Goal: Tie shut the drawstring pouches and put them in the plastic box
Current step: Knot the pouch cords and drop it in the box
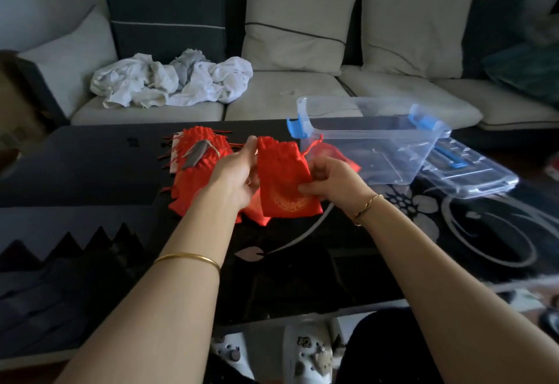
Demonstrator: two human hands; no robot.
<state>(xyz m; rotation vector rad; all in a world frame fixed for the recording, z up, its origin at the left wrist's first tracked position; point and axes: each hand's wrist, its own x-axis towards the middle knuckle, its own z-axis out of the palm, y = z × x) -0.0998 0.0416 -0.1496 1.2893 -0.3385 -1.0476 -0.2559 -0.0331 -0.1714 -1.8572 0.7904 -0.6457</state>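
I hold one red drawstring pouch (pixel 282 184) with a gold emblem upright over the black table. My left hand (pixel 236 171) pinches its top left corner. My right hand (pixel 331 176) grips its right edge, and a red cord loops up near that hand. A pile of several more red pouches (pixel 198 168) lies on the table to the left, partly behind my left hand. Another red pouch (pixel 332 153) rests beside the clear plastic box (pixel 378 144), whose blue latches show at both ends. The box stands open at the right.
The box's clear lid (pixel 472 171) lies flat to the right of the box. Dark jagged foam panels (pixel 60 262) cover the table's left side. Behind the table stands a sofa with cushions and a heap of white cloth (pixel 172 81).
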